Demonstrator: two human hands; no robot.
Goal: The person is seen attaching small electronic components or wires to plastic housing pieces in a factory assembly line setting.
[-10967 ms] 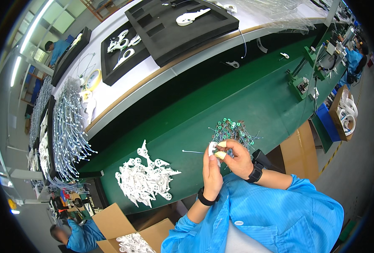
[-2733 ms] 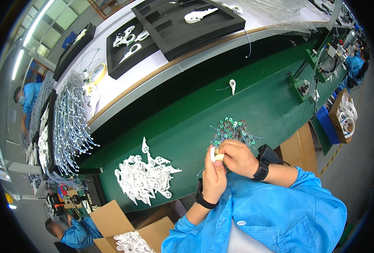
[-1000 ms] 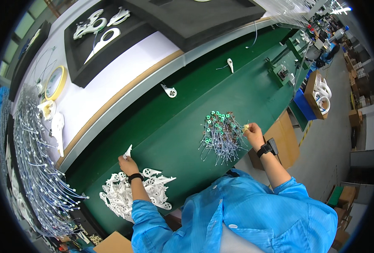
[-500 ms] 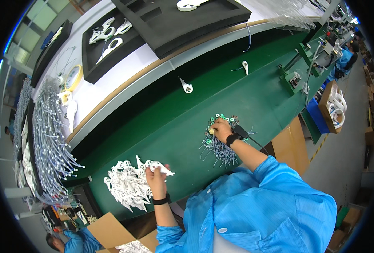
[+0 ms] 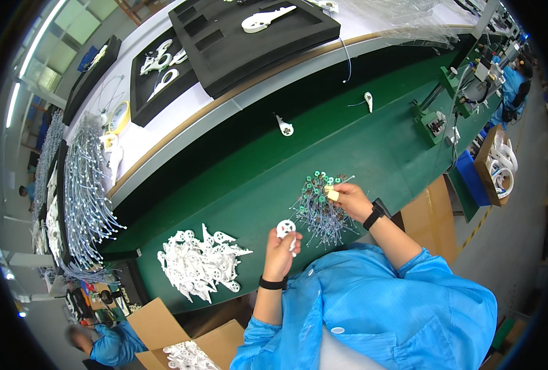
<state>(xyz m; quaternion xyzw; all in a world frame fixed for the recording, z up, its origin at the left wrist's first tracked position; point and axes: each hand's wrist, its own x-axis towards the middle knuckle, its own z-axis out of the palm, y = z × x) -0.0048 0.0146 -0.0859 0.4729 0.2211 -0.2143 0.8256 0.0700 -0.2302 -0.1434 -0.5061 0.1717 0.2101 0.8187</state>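
Note:
My left hand point(image 5: 279, 254) is closed around a white plastic part point(image 5: 286, 229), its round, pierced head standing above the fingers and its narrow end partly covered by them. Just right of it, my right hand point(image 5: 353, 202) is held over a pile of thin wired pieces point(image 5: 323, 213) with green round ends and blue-grey leads. Yellow coverings point(image 5: 331, 193) show on its pinched fingertips; what they grip is too small to make out. To the left, a heap of similar white plastic parts point(image 5: 201, 265) lies on the green bench point(image 5: 261, 191).
Two loose white parts point(image 5: 285, 127) lie farther back on the bench. Black foam trays point(image 5: 255, 52) rest on the raised shelf. Wire bundles point(image 5: 89, 185) hang at left. A green bench fixture point(image 5: 437, 123) stands at right. An open carton point(image 5: 157, 327) sits below the near edge.
My left hand has moved right, away from the white heap, carrying a white part. My right hand has drawn back slightly to the right and up from the wired pile, fingers pinched.

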